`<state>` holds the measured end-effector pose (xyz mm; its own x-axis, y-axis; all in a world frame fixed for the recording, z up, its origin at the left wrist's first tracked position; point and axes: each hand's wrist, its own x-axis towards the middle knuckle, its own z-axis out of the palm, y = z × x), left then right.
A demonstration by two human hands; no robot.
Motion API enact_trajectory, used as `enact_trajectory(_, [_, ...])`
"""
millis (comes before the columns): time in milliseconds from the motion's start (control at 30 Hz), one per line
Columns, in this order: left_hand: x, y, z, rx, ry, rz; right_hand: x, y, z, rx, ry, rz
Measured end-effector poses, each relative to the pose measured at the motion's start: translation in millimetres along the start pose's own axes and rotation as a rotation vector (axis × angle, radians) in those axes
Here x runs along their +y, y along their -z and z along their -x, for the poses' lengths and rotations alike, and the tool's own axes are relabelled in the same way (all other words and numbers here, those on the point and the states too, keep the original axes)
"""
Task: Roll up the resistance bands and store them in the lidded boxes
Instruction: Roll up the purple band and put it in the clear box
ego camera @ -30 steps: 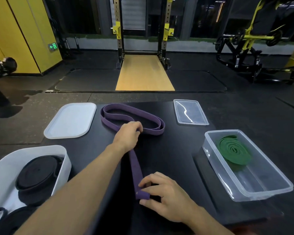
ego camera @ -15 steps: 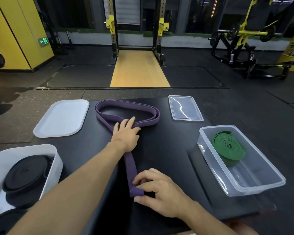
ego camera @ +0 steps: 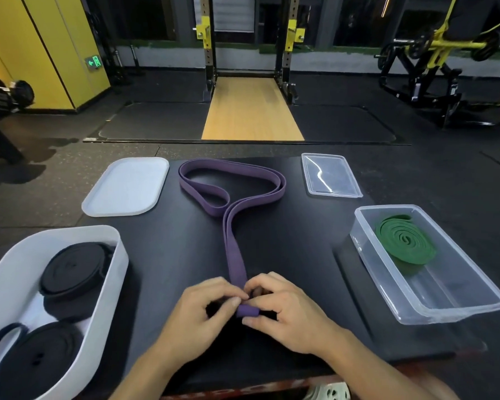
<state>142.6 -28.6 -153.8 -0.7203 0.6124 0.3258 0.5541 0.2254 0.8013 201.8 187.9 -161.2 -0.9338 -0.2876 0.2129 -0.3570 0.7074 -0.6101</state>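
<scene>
A purple resistance band [ego camera: 233, 226] lies on the black mat, looped at the far end and running straight toward me. Its near end is folded over between my hands. My left hand [ego camera: 197, 316] and my right hand [ego camera: 286, 316] both pinch that folded end. A clear box [ego camera: 456, 301] at the right holds a rolled green band [ego camera: 403, 243]. A white box [ego camera: 110, 272] at the left holds two rolled black bands [ego camera: 72, 269].
A white lid [ego camera: 126, 187] lies at the far left of the mat and a clear lid [ego camera: 331, 176] at the far right. Beyond the mat are the gym floor, a squat rack with a wooden platform and a yellow wall.
My left hand has left the band's middle and come back to the near end, joining my right hand. The end is now folded over.
</scene>
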Motion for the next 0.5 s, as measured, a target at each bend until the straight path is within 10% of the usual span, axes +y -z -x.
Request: enact_trajectory(500, [-8.4,-6.1,26.9,-0.051,-0.045,-0.191,-8.7,-6.1,15.7,0.067,0.02,-0.04])
